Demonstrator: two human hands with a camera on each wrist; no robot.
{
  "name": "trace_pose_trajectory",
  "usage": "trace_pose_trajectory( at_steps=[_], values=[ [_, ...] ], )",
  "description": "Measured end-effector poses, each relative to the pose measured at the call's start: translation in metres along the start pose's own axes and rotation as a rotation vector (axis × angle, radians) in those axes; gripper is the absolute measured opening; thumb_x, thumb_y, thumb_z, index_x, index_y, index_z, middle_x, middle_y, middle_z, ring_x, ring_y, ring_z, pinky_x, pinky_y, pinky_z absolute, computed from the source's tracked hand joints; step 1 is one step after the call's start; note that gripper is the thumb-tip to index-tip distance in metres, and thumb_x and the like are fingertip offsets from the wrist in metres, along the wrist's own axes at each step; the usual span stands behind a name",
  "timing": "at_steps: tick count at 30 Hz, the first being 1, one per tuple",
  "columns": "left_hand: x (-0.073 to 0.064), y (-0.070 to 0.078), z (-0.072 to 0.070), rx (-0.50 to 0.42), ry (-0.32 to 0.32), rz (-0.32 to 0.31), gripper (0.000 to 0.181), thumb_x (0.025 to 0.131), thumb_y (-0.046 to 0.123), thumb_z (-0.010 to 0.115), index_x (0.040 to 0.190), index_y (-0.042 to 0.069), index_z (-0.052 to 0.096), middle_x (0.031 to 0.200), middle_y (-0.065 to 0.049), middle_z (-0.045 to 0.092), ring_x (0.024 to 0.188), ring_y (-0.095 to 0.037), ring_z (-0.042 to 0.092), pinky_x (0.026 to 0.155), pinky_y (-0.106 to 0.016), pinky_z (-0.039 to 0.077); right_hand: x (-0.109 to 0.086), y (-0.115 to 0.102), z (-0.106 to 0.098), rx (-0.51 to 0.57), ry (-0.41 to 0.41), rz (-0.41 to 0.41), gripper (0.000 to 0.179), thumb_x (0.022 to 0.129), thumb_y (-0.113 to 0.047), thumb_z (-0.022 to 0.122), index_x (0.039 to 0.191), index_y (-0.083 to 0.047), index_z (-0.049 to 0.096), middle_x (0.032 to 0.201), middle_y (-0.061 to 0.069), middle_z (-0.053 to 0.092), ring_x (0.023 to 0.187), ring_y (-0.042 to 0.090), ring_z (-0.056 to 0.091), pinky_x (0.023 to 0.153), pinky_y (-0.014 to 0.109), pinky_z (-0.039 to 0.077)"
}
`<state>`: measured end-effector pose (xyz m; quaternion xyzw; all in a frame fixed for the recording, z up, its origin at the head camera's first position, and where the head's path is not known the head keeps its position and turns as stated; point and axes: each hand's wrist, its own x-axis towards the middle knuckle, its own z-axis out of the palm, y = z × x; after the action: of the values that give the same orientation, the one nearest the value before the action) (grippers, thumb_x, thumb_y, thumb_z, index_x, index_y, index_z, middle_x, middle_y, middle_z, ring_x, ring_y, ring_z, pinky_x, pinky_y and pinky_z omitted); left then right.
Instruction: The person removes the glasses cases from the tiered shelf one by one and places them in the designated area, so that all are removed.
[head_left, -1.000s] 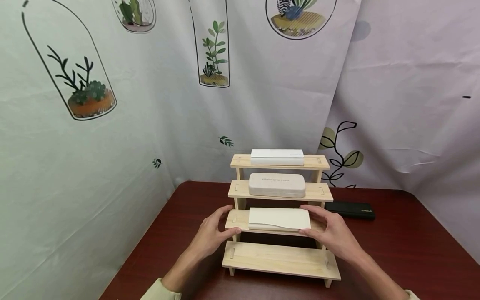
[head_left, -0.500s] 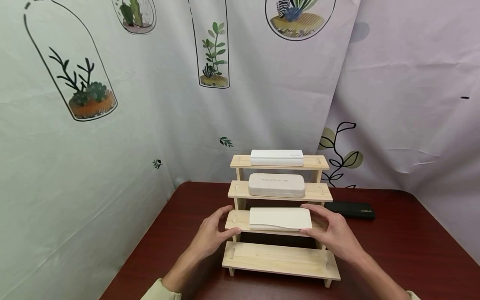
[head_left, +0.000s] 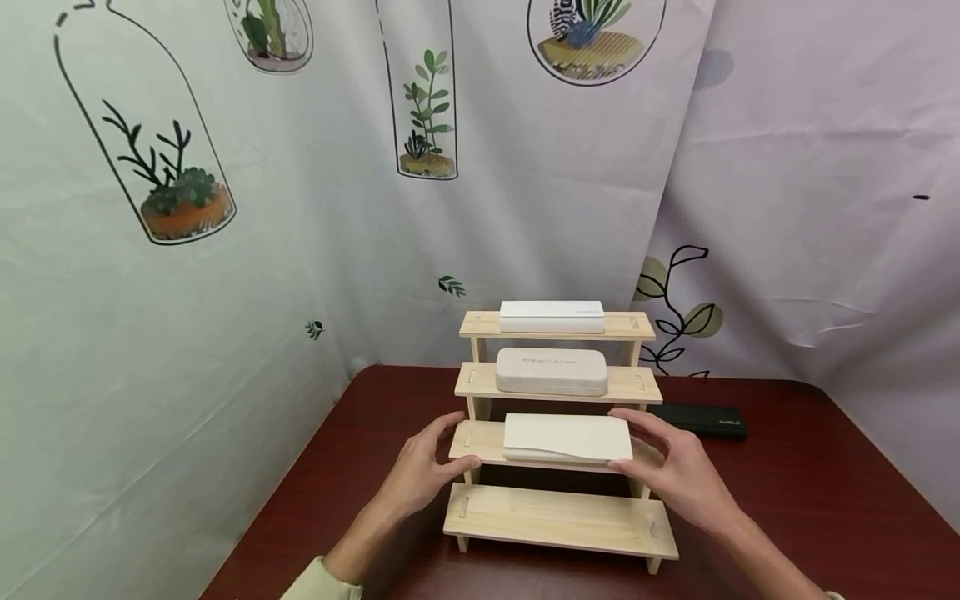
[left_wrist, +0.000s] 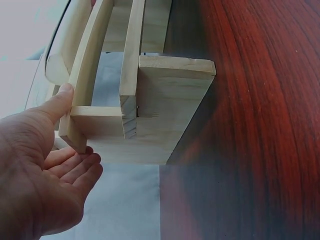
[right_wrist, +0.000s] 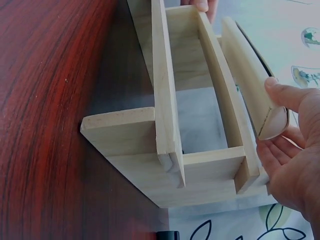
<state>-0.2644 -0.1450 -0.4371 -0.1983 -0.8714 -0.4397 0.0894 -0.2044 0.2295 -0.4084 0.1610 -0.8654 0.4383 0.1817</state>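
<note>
A white glasses case with a wavy-edged flap lies on the second step from the bottom of a wooden tiered display stand. My right hand pinches the right end of this case, thumb in front and fingers behind; the right wrist view shows the thumb on the case's near edge. At the left end of the same step, my left hand grips the stand. Its thumb presses the front edge of the board, while the fingers bend around the rear and underside.
A beige hard glasses case sits one step higher, and a white box-shaped case tops the stand. Behind the right hand, a black case lies on the dark red table. A plant-printed curtain hangs behind.
The white flap case has slid a little to the right along its step, together with my right hand. My left hand stays at the stand's left end.
</note>
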Motion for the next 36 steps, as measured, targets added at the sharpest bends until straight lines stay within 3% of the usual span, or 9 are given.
trace_pose_trajectory(
  at_steps=[8,15,19,23,30,36],
  values=[
    [0.001,0.000,0.000,-0.011,-0.001,-0.008,0.077,0.086,0.029,0.092,0.151,0.008,0.057,0.146,-0.011,0.064,0.133,-0.026,0.061,0.109,-0.053,0.049,-0.002,0.001,-0.004,0.023,0.004,-0.001,0.064,0.084,-0.021,0.093,0.143,-0.019,0.067,0.143,0.005,0.066,0.126,0.027,0.065,0.093,0.025,0.056],
    [0.001,0.000,0.000,-0.020,0.002,-0.002,0.077,0.087,0.030,0.092,0.151,0.006,0.057,0.146,-0.012,0.063,0.134,-0.030,0.060,0.109,-0.054,0.048,-0.004,0.001,-0.007,0.085,0.019,-0.025,0.064,0.084,-0.018,0.093,0.142,-0.018,0.067,0.141,0.006,0.067,0.125,0.011,0.064,0.095,0.020,0.054],
    [0.001,-0.001,0.000,-0.032,-0.006,0.000,0.078,0.087,0.030,0.091,0.151,0.006,0.056,0.146,-0.015,0.063,0.134,-0.032,0.060,0.109,-0.055,0.048,-0.006,0.002,-0.011,0.061,0.025,-0.021,0.064,0.084,-0.018,0.093,0.142,-0.021,0.067,0.140,0.007,0.067,0.123,0.004,0.063,0.094,0.018,0.053],
    [0.001,-0.001,0.000,-0.037,-0.009,-0.002,0.078,0.087,0.030,0.091,0.152,0.006,0.056,0.146,-0.016,0.063,0.134,-0.032,0.061,0.109,-0.057,0.048,-0.008,0.006,-0.015,0.035,0.023,-0.005,0.064,0.085,-0.020,0.092,0.143,-0.019,0.066,0.139,0.006,0.067,0.119,0.003,0.064,0.093,0.018,0.053],
    [0.001,0.000,0.001,-0.030,-0.001,-0.001,0.078,0.087,0.032,0.091,0.151,0.006,0.056,0.146,-0.016,0.063,0.134,-0.029,0.061,0.109,-0.056,0.048,-0.011,0.013,-0.022,0.109,0.020,-0.013,0.063,0.087,-0.015,0.091,0.144,-0.014,0.064,0.139,0.010,0.066,0.117,0.006,0.068,0.092,0.019,0.055],
    [0.001,0.000,0.000,-0.022,0.006,0.001,0.078,0.086,0.031,0.092,0.151,0.006,0.057,0.146,-0.013,0.063,0.133,-0.030,0.061,0.109,-0.055,0.048,-0.015,0.017,-0.026,0.102,0.026,-0.016,0.062,0.087,-0.014,0.090,0.144,-0.013,0.065,0.139,0.011,0.067,0.119,0.001,0.065,0.094,0.018,0.054]
  ],
)
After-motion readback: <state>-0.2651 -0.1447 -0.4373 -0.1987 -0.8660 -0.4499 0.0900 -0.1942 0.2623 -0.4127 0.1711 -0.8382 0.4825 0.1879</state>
